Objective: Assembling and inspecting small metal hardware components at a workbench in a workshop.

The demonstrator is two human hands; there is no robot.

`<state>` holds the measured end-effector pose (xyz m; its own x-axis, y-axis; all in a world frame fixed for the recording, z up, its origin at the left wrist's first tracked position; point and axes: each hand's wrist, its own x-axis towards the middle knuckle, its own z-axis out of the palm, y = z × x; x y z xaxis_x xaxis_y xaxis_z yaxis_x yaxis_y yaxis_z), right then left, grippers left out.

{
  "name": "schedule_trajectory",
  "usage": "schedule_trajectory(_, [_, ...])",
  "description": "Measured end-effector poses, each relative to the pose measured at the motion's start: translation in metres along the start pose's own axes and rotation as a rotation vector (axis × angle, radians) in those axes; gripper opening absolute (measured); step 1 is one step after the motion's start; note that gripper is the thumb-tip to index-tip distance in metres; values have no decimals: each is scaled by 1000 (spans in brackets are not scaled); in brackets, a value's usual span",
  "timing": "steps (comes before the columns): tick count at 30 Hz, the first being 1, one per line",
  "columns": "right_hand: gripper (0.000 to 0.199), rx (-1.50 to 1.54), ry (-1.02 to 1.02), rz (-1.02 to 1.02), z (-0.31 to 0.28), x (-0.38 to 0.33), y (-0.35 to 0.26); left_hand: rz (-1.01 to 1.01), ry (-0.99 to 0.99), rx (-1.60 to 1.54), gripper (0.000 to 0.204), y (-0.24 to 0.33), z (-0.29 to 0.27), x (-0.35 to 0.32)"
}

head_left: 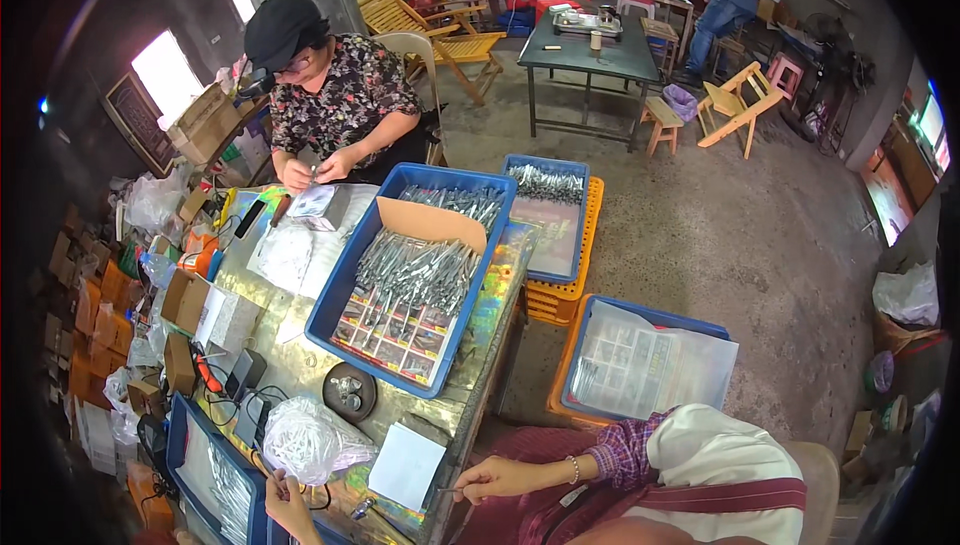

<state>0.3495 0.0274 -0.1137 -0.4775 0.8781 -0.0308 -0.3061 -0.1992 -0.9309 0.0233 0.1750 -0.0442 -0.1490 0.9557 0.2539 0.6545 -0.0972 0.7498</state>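
Note:
At the table's near edge my right hand point(488, 480) is closed, pinching a thin, dark rod-like piece point(446, 489) whose kind I cannot make out. My left hand point(288, 511) is lower left, fingers pressed together beside a clear plastic bag point(305, 433) stuffed with white strips; anything inside that pinch is too small to name. Between the hands a hammer-like metal tool point(366, 510) lies on the table. White paper point(406, 466) rests near my right hand. Left of my left hand, a blue tray point(186, 450) holds thin, shiny pieces in plastic.
A large blue crate point(322, 330) of metal pieces point(415, 273) occupies the table's middle, beyond a round dark dish point(350, 392). Across sits a person point(345, 95) handling something small. More blue trays point(585, 303) stand right of the table on orange crates point(556, 401).

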Motion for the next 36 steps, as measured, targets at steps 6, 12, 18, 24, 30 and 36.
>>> schedule_trajectory(6, [26, 21, -27, 31, 3, 1, 8, -83, 74, -211, 16, 21, 13, -2])
schedule_trajectory(12, [26, 19, -51, 30, 7, 1, 7, -11, 25, -13, 17, 1, 12, 10])
schedule_trajectory(18, [27, 4, -45, 25, 4, 2, 14, -31, 54, 28, 18, 16, 16, 3])
schedule_trajectory(24, [28, -9, -51, 37, 4, 3, 17, 51, 111, 143, 13, 25, 20, -8])
schedule_trajectory(30, [28, -44, -43, 39, 2, 1, 14, 229, 140, 334, 16, 14, 22, -14])
schedule_trajectory(36, [27, -24, -41, 72, 1, 1, 13, 158, 119, 375, 21, 14, 20, -14])
